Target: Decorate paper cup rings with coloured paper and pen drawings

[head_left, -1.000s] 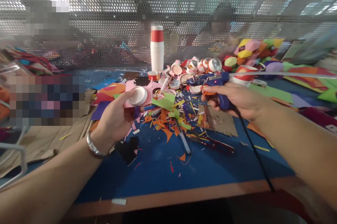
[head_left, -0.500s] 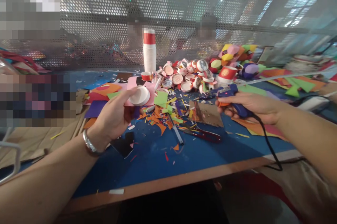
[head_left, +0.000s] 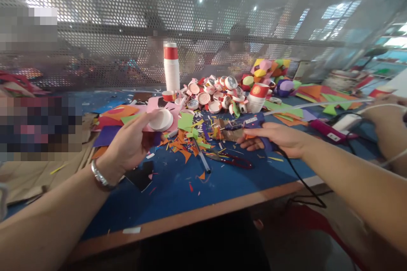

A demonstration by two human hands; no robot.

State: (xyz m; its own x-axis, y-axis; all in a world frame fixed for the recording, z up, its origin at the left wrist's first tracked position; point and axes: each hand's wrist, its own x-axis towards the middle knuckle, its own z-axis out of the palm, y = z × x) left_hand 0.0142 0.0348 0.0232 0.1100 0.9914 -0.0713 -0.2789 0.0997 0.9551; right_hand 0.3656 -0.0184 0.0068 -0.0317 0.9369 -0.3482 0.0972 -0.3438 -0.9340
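Through my remote feed, the right hand (head_left: 284, 137) hides much of the blue glue gun's grip (head_left: 269, 145). I can't read the marks on the piled paper rounds (head_left: 204, 99). Another person's blurred arm (head_left: 391, 131) runs off my right edge.

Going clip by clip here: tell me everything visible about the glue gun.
The glue gun has a blue, plastic-looking body with a pale label, an orange trigger and a blurred, dark nozzle. A long translucent stick appears to extend from its rear; a black cord hangs from the handle past the table edge. The right hand holds it roughly level, nozzle leftward, partly hiding the handle.
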